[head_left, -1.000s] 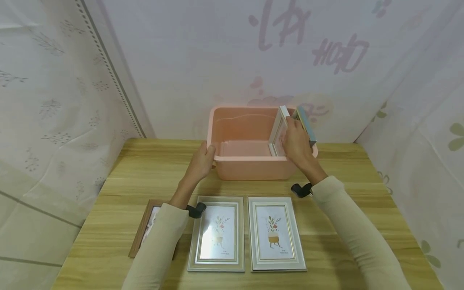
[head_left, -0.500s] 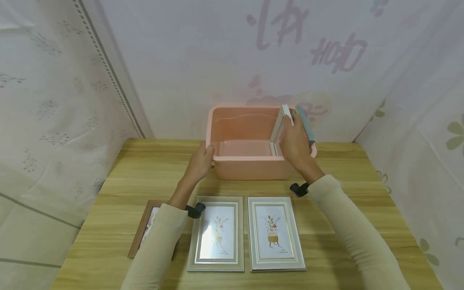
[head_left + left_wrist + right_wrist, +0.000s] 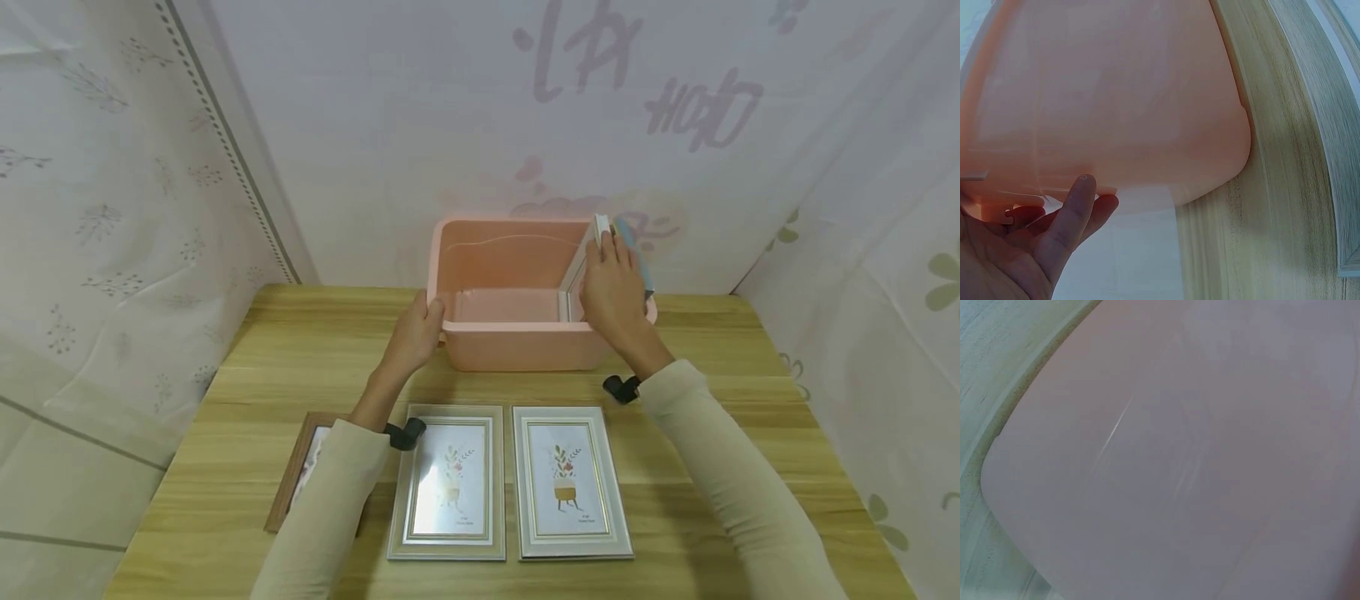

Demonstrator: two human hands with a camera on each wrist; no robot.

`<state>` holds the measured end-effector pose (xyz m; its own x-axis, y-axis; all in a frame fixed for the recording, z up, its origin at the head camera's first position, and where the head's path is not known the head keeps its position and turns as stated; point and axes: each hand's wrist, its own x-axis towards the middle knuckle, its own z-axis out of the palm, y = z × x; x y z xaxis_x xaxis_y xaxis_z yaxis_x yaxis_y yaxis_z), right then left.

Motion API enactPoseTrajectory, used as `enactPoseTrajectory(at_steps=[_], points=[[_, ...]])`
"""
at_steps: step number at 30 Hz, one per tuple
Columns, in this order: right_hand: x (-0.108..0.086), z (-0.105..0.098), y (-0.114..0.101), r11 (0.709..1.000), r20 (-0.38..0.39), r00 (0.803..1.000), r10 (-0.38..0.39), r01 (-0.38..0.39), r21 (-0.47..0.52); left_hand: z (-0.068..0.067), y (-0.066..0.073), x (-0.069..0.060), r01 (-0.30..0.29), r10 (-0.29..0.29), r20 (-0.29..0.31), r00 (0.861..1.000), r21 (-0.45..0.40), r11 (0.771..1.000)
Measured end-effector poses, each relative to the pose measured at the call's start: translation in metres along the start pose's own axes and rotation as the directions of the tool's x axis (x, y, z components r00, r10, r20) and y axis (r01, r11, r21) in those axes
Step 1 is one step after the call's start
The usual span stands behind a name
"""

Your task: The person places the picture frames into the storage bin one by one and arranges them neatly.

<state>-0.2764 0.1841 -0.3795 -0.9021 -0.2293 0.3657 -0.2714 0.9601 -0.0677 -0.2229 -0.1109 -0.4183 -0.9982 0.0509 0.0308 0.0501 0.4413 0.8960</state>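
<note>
A pink plastic bin stands at the back of the wooden table. My left hand grips its left rim; in the left wrist view the thumb and fingers of that hand curl round the bin's edge. Inside the bin's right end, a white frame stands on edge, leaning right, and my right hand holds its upper part. Just right of it is a blue-edged item, partly covered by the fingers. The right wrist view is filled mostly by the bin's outer wall.
Nearer on the table lie a beige-gold frame and a white frame, side by side. A brown frame is at the left, partly under my left forearm. Patterned cloth hangs behind the table.
The top of the white frame in the bin has moved right with my right hand, closer to the blue-edged item. My left hand stays on the rim.
</note>
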Motion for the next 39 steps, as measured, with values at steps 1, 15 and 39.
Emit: enactPoseTrajectory(at_steps=[1,15,39], points=[[0.000,-0.001,0.000,1.000,0.012,1.000,0.007,-0.007,0.000,0.000,0.000,0.000,0.001,-0.001,-0.001,1.000,0.001,1.000],[-0.004,-0.014,0.007,0.999,0.149,0.988,0.036,-0.030,-0.037,-0.001,0.000,0.000,0.003,-0.003,-0.004,1.000,0.010,1.000],[-0.015,-0.019,0.018,0.995,0.103,0.995,0.018,-0.028,0.093,0.001,0.000,0.000,0.008,-0.008,0.001,1.000,-0.002,1.000]])
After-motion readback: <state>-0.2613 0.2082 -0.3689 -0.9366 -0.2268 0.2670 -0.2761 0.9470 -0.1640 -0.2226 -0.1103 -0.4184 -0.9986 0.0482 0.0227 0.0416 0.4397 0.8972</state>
